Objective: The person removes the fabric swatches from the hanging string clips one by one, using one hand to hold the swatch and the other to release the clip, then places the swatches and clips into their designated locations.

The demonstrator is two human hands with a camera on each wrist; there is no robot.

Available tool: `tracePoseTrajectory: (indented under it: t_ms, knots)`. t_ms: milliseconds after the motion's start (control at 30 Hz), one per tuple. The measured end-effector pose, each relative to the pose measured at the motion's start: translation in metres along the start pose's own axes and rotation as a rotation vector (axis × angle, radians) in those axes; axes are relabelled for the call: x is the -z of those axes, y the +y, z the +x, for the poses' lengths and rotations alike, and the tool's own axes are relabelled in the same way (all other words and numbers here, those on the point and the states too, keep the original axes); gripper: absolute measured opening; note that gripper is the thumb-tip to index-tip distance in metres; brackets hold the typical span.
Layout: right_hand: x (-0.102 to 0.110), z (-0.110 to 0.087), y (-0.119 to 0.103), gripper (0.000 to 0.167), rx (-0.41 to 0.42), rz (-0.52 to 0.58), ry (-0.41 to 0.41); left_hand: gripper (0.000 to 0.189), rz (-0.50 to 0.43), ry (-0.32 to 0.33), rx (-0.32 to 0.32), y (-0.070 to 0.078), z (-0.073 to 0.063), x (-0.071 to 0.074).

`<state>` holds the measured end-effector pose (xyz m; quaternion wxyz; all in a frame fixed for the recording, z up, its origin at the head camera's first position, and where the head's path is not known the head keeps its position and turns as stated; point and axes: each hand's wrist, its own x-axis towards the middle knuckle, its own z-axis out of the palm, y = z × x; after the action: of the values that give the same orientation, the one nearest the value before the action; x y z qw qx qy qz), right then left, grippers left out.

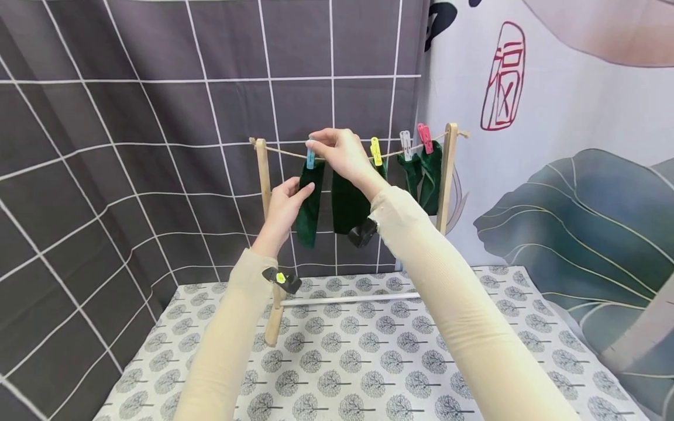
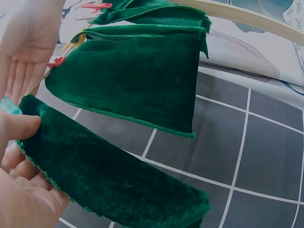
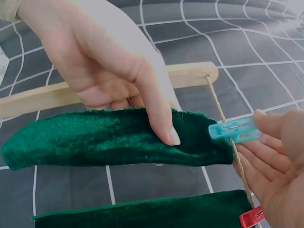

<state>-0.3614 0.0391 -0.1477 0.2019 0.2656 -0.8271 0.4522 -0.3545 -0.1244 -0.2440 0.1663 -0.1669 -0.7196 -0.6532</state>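
Grey curtain [image 1: 174,35] with a white grid stretches from nine to twelve o'clock behind my work, and a pale curtain [image 1: 579,105] printed with blue-green leaves covers two to four. Toward six o'clock, the table [image 1: 379,365] wears a white cloth dotted with little trees.

My wooden rack [image 1: 447,169] stands on it, with a white rod [image 1: 358,299] low between its legs and a rope [image 1: 284,153] strung across its top. At eleven o'clock hangs a narrow green velvet strip [image 1: 309,219], its upper end at the rope. My left hand [image 1: 286,204] pinches that strip's edge, thumb in front and fingers behind. My right hand [image 1: 342,153] reaches in above it, thumb and fingers pinching a light-blue clothespin [image 1: 311,159] that overlaps both the rope and the strip's top; I cannot tell how firmly it bites.

Just beside, toward twelve, hangs a wider green piece [image 1: 346,204] with a red clothespin [image 3: 251,217] at its near corner. A yellow clothespin [image 1: 376,151] sits at one o'clock, while white [image 1: 405,146] and pink-red clothespins [image 1: 425,139] near two hold more green velvet [image 1: 432,181].
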Motion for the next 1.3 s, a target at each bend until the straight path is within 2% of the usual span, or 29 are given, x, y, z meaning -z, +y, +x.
tracePoseTrajectory:
  t_ms: [400, 700, 1067, 1300]
  knots:
    - [0.004, -0.002, -0.007, 0.023, 0.018, 0.031, 0.13, 0.031, 0.052, -0.017, 0.017, 0.002, -0.004, -0.001]
    - [0.016, 0.003, -0.011, 0.023, 0.027, 0.022, 0.204, 0.032, 0.06, -0.033, 0.041, -0.003, -0.006, 0.002]
    - [0.028, -0.009, -0.007, 0.028, 0.023, 0.043, 0.162, 0.033, 0.093, -0.035, 0.062, -0.004, -0.017, 0.013]
    - [0.042, -0.021, -0.006, 0.033, 0.04, 0.032, 0.12, 0.036, 0.092, -0.019, 0.074, -0.005, -0.025, 0.027]
